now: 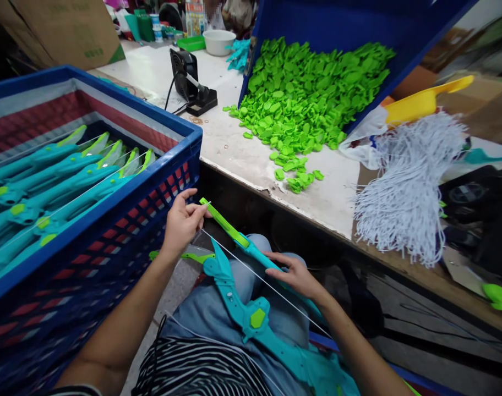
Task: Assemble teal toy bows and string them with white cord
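My left hand [184, 223] is closed in a pinch on a thin white string [243, 263], at the lime-green tip of a teal toy bow [257, 254]. The string runs from there down along the bow toward my right forearm. My right hand [297, 276] grips the bow's teal limb, thumb and fingers around it; its lower end passes behind my forearm. A second toy bow [234, 305], teal with a green hexagonal piece, lies across my lap beneath the held one.
On the left stands a blue crate [152, 118] with several teal bows [75, 165]. Green plastic pieces [309, 93] spill from a tilted blue bin [337, 25] onto the worktable [230, 148]. A bundle of white strings [403, 187] hangs over its edge. A small black fan [184, 71] stands farther back.
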### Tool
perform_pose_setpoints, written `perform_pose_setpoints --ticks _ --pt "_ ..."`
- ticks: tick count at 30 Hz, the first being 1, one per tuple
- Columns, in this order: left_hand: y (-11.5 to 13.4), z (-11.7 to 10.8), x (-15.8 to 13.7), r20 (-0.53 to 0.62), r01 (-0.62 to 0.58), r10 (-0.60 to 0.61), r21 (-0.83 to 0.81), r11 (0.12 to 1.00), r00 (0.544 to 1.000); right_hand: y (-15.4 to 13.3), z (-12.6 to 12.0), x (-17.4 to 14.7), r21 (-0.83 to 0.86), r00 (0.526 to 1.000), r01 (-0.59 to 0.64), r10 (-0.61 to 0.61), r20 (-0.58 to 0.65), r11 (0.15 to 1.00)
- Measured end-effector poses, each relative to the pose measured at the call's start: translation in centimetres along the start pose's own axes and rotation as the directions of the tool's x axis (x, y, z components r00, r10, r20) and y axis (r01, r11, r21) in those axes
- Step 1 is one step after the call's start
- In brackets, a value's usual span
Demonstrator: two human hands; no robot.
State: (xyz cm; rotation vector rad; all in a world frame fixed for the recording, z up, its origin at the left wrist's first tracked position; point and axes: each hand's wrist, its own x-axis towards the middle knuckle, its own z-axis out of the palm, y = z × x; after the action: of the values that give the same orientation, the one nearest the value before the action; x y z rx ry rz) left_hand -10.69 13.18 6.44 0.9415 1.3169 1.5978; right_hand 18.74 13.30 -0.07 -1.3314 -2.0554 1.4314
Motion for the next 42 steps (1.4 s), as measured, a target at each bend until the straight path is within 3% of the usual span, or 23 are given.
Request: perform_pose_setpoints --ticks 3,6,8,10,12,15,19,23,25,28,30,31,32,34,36,40,42 --pt "0.5 -0.5 0.7 0.090 0.111 -0.108 -0.033 0.993 0.990 0.3 -0.1 -0.4 -0.091 0.999 0.041 -0.041 0.006 0.995" --pt "0.9 -0.7 0.8 0.120 0.159 -0.152 -0.045 0.986 0.981 -0.9 -0.3 0.0 -0.300 0.983 0.119 -0.155 -0.100 0.947" --pt "1.0 -0.7 0.5 0.129 0.167 -0.159 -0.058 0.984 0.979 -3.0 -0.1 1.3 -0.423 0.928 0.199 -0.309 -0.209 0.884" --pt "1.0 -0.6 0.1 0.134 0.171 -0.161 -0.066 0.983 0.978 -6.0 0.6 3.6 -0.464 0.845 0.318 -0.469 -0.258 0.827" --pt "0.9 -0.5 -0.3 0.138 0.179 -0.168 -0.069 0.981 0.976 -9.2 1.7 6.2 -0.436 0.771 0.459 -0.591 -0.237 0.774" --pt "0.9 -0.7 -0.7 0.144 0.192 -0.181 -0.069 0.979 0.973 -12.6 3.4 9.6 -0.324 0.709 0.613 -0.683 -0.176 0.720" --pt "1.0 -1.3 -1.0 0.156 0.218 -0.206 -0.063 0.974 0.966 -14.1 4.4 11.1 -0.220 0.685 0.685 -0.717 -0.132 0.695" --pt "0.8 -1.9 -1.1 0.201 0.251 -0.246 -0.003 0.968 0.948 -14.1 4.5 10.5 -0.261 0.686 0.687 -0.724 -0.074 0.678" --pt "0.5 -2.0 -1.1 0.208 0.177 -0.187 0.068 0.982 0.960 -14.1 4.8 10.2 -0.281 0.691 0.688 -0.722 -0.031 0.670" --pt "-0.1 -1.7 -1.5 0.195 -0.038 0.007 0.156 0.987 0.981 -13.9 4.4 10.9 -0.312 0.699 0.676 -0.715 -0.014 0.667" --pt "-0.2 -1.3 -2.0 0.138 -0.159 0.133 0.201 0.967 0.981 -13.6 3.0 12.2 -0.360 0.714 0.611 -0.687 -0.135 0.705" --pt "-0.1 -1.1 -2.2 0.123 -0.211 0.187 0.232 0.949 0.975 -13.6 2.0 12.9 -0.379 0.708 0.549 -0.656 -0.263 0.745" --pt "0.0 -0.9 -2.4 0.128 -0.260 0.233 0.270 0.927 0.964 -13.6 0.9 13.5 -0.377 0.679 0.478 -0.606 -0.414 0.793" --pt "0.3 -0.5 -2.6 0.184 -0.324 0.276 0.333 0.886 0.943 -14.2 -0.7 14.2 -0.308 0.564 0.380 -0.483 -0.670 0.872" --pt "0.7 -0.3 -2.2 0.223 -0.281 0.216 0.318 0.906 0.951 -15.2 -0.6 13.6 -0.256 0.497 0.408 -0.448 -0.743 0.876" --pt "1.5 0.1 -0.3 0.138 0.055 -0.053 -0.014 0.998 0.989 -16.0 4.4 10.1 -0.278 0.511 0.640 -0.668 -0.541 0.716" --pt "1.9 0.0 0.5 0.068 0.096 -0.091 -0.066 0.993 0.993 -15.3 7.1 9.0 -0.243 0.516 0.682 -0.689 -0.510 0.690"
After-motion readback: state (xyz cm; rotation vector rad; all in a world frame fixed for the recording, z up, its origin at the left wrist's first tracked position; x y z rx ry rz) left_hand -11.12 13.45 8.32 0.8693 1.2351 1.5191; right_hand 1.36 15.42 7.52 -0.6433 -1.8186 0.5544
